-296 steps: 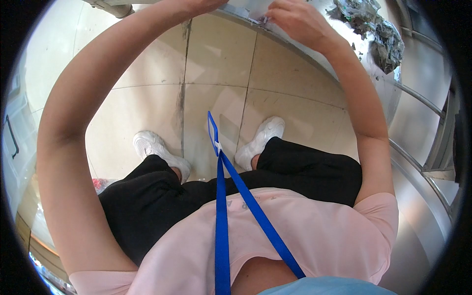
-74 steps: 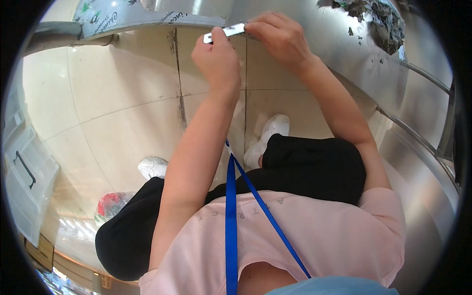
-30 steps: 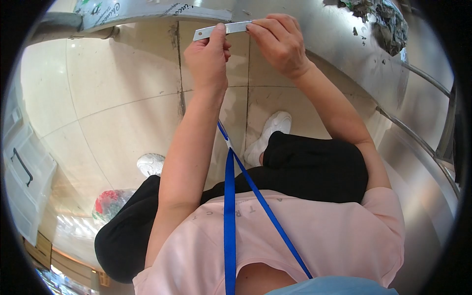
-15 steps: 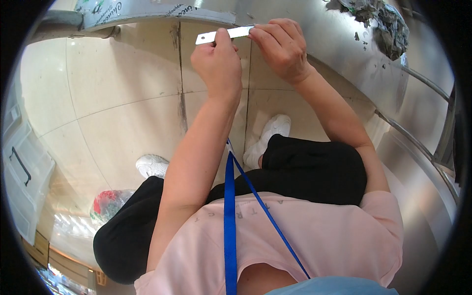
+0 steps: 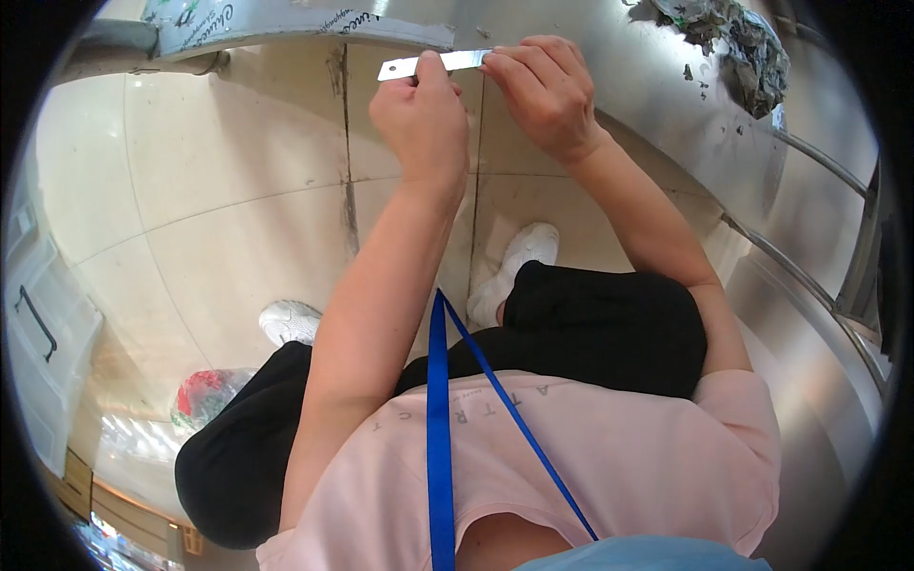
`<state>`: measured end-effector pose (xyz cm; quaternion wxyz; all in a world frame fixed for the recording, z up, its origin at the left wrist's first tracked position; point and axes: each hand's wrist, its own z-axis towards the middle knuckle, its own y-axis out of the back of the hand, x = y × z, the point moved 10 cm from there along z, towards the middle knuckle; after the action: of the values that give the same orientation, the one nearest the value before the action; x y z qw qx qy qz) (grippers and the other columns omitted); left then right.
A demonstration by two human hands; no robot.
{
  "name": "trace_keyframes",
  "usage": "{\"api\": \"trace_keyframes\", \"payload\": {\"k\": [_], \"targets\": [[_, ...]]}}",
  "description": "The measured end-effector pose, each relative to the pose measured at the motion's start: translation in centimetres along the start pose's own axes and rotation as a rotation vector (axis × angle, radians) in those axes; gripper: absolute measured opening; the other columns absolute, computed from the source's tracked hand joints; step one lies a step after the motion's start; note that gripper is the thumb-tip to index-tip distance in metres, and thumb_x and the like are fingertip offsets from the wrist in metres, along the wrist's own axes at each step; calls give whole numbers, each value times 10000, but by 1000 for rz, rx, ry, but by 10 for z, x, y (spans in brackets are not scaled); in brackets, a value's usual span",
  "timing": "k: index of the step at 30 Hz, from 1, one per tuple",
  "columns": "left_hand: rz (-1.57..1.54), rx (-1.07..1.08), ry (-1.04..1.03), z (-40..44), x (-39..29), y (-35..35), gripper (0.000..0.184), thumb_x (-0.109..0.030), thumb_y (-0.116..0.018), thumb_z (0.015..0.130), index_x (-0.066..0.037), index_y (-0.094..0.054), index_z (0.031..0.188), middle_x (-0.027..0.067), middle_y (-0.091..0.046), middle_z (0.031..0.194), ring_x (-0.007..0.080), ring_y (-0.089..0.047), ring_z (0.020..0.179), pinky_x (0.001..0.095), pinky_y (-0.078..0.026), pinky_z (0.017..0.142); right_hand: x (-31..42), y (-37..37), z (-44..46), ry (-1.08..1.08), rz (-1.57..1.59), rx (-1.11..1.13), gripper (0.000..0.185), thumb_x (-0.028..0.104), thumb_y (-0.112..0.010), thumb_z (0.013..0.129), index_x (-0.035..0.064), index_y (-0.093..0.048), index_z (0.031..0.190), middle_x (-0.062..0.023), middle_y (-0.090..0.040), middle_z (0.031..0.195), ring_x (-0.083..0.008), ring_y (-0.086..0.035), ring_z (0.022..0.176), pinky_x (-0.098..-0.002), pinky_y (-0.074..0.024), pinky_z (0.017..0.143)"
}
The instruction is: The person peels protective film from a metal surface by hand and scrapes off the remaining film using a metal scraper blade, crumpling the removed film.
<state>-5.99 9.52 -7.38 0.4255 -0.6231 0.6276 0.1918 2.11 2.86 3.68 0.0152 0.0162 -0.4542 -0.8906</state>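
A flat silvery metal strip [image 5: 464, 61] with a small hole near its left end is held level above the floor, close to the edge of a steel surface. My left hand [image 5: 422, 124] is closed around its middle, thumb pressed on top. The fingertips of my right hand [image 5: 547, 100] pinch the strip's right end. Whether it carries markings is too small to tell. Below my left forearm, a blue lanyard [image 5: 438, 428] hangs down from my neck.
Crumpled grey scraps [image 5: 752, 71] lie on the steel surface [image 5: 647, 114] at upper right. Metal rails [image 5: 809, 266] run along the right. At left are a clear plastic bin [image 5: 52, 352] and a plastic bag [image 5: 208, 395] with something red. Tiled floor [image 5: 238, 238] spreads below.
The view has shifted very slightly and the lanyard hangs a little farther left. Both hands keep the same hold on the metal strip.
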Motion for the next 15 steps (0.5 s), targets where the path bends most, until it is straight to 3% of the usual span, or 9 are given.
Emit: {"api": "trace_keyframes", "payload": {"k": [15], "targets": [[-52, -52, 15, -9, -2, 3, 239, -147, -554, 845, -4, -511, 658, 22, -487, 570, 80, -438, 469, 206, -335, 425, -4, -5, 10, 47, 104, 54, 150, 91, -688, 663, 81, -633, 802, -16, -619, 788, -201, -582, 759, -312, -459, 678]]}}
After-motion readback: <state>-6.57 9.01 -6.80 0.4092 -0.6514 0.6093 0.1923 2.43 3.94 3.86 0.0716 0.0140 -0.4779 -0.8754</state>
